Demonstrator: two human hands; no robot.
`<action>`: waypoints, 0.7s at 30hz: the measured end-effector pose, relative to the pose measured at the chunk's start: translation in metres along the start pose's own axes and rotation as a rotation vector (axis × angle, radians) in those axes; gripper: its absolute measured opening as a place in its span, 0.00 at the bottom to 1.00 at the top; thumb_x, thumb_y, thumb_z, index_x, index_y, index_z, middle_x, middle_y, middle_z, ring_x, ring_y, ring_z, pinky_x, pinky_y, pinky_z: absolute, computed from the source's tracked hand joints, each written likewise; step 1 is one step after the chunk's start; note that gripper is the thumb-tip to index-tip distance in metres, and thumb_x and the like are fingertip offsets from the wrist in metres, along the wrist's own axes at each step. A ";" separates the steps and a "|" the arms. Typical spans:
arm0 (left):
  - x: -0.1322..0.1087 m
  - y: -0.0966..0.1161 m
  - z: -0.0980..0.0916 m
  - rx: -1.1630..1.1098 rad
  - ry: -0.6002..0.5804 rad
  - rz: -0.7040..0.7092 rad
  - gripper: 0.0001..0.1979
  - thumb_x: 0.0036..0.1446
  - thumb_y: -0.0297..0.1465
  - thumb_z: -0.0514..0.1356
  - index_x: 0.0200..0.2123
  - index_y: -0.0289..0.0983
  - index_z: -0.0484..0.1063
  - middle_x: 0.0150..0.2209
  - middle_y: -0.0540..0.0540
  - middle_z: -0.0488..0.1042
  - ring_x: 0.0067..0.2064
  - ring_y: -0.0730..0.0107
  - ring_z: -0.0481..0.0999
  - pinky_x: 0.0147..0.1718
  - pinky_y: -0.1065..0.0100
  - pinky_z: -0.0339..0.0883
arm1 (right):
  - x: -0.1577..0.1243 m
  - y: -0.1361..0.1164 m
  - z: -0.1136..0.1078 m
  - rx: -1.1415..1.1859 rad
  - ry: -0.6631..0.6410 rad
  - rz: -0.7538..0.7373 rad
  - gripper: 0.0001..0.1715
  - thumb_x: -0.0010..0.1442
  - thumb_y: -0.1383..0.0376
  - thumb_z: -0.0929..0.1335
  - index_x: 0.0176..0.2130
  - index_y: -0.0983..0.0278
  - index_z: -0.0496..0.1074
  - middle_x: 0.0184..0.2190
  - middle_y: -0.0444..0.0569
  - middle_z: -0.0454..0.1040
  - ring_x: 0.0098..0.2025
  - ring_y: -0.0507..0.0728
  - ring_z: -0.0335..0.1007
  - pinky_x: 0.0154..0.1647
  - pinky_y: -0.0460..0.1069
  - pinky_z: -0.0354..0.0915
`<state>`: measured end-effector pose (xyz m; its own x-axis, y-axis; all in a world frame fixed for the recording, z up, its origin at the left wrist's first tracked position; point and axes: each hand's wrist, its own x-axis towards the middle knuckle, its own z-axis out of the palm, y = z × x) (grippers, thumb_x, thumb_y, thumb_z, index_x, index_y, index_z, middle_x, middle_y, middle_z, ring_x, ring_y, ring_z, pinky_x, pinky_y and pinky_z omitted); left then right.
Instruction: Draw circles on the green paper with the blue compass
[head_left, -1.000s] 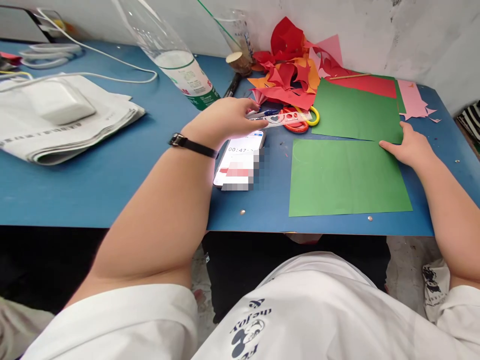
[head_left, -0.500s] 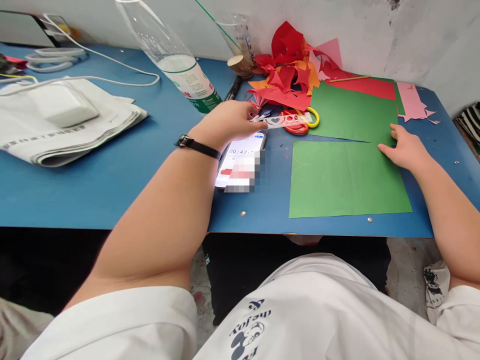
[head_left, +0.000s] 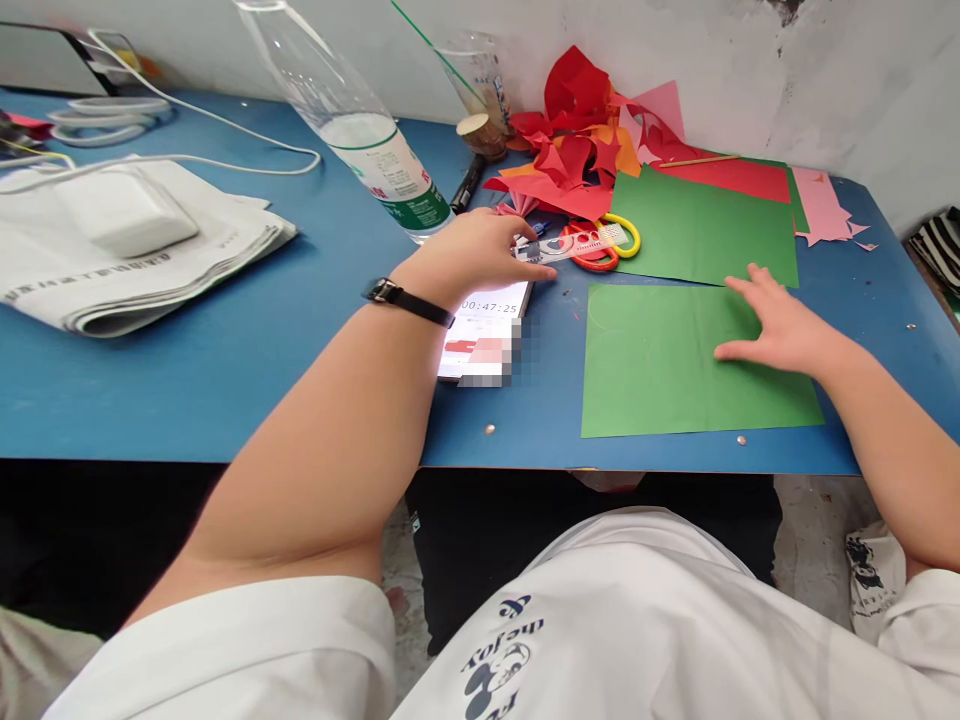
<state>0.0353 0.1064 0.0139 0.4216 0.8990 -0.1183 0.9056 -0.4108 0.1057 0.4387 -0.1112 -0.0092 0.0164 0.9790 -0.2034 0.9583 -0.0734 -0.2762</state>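
My left hand (head_left: 484,252) is over the near end of a clear template ruler (head_left: 581,243), thumb spread away from the fingers. Whether it touches the ruler I cannot tell. Under the ruler's far end are scissors with red and yellow handles (head_left: 630,236). Below my left wrist a lit phone (head_left: 484,345) shows a timer. My right hand (head_left: 780,325) is open, fingers spread, above a light green paper sheet (head_left: 675,390) with a faint curved line at its upper left corner. Behind that sheet lies a darker green sheet (head_left: 697,225).
Red, orange and pink paper scraps (head_left: 577,140) are heaped by the wall. A tilted-looking plastic bottle (head_left: 375,165), a black marker (head_left: 469,183) and a cup (head_left: 480,75) stand or lie left of them. Folded newspaper (head_left: 247,240) bears a white box (head_left: 127,212); a cable (head_left: 225,120) runs behind.
My right hand has moved left and nearer, from the right edge of the green sheets to over the light green one, fingers spreading. My left hand has shifted slightly right, its thumb now extended.
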 end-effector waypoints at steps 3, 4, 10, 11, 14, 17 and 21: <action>0.001 0.002 0.002 0.006 -0.021 0.005 0.27 0.84 0.48 0.76 0.74 0.39 0.83 0.73 0.36 0.85 0.69 0.43 0.89 0.69 0.39 0.91 | -0.032 -0.035 0.020 0.006 -0.145 -0.230 0.91 0.54 0.24 0.90 0.96 0.54 0.64 1.00 0.65 0.41 1.02 0.87 0.37 1.02 0.83 0.51; 0.001 0.002 0.003 0.005 -0.024 0.008 0.27 0.84 0.48 0.76 0.74 0.39 0.83 0.73 0.36 0.85 0.69 0.43 0.89 0.69 0.39 0.91 | -0.043 -0.044 0.027 0.005 -0.180 -0.292 0.91 0.51 0.24 0.91 0.95 0.53 0.66 1.00 0.65 0.45 1.02 0.87 0.38 1.02 0.84 0.50; 0.001 0.006 0.007 -0.008 0.018 0.008 0.27 0.84 0.48 0.76 0.74 0.39 0.83 0.74 0.35 0.84 0.70 0.43 0.88 0.70 0.38 0.90 | -0.081 -0.058 0.050 -0.026 -0.155 -0.400 0.83 0.68 0.23 0.82 0.98 0.57 0.58 0.98 0.72 0.46 1.01 0.87 0.43 0.99 0.89 0.53; 0.002 0.006 0.007 -0.014 0.025 -0.002 0.27 0.84 0.47 0.76 0.74 0.39 0.83 0.74 0.35 0.84 0.70 0.43 0.88 0.70 0.38 0.90 | -0.083 -0.058 0.052 -0.034 -0.135 -0.406 0.82 0.69 0.24 0.82 0.98 0.57 0.58 0.98 0.72 0.48 1.01 0.87 0.45 0.99 0.90 0.54; 0.002 0.007 0.008 -0.044 0.041 -0.035 0.27 0.84 0.47 0.76 0.74 0.39 0.83 0.73 0.35 0.84 0.70 0.44 0.89 0.70 0.39 0.90 | -0.088 -0.060 0.060 -0.060 -0.083 -0.429 0.72 0.77 0.31 0.79 0.98 0.58 0.58 0.96 0.74 0.54 0.99 0.86 0.52 0.97 0.90 0.60; 0.001 0.005 0.006 -0.082 0.066 -0.058 0.28 0.84 0.47 0.76 0.75 0.39 0.82 0.74 0.35 0.84 0.69 0.44 0.89 0.69 0.39 0.90 | -0.091 -0.063 0.064 -0.083 -0.038 -0.442 0.68 0.79 0.34 0.78 0.96 0.63 0.61 0.94 0.78 0.58 0.98 0.87 0.57 0.95 0.88 0.66; -0.002 0.002 0.002 -0.111 0.074 -0.059 0.28 0.84 0.47 0.76 0.75 0.39 0.82 0.73 0.35 0.84 0.69 0.44 0.89 0.69 0.39 0.91 | -0.087 -0.059 0.055 -0.093 -0.001 -0.479 0.62 0.80 0.38 0.79 0.93 0.66 0.67 0.91 0.78 0.66 0.95 0.86 0.66 0.92 0.83 0.74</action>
<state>0.0363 0.1039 0.0128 0.3593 0.9316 -0.0548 0.9163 -0.3410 0.2101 0.3655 -0.2025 -0.0268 -0.4327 0.8984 -0.0755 0.8796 0.4023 -0.2537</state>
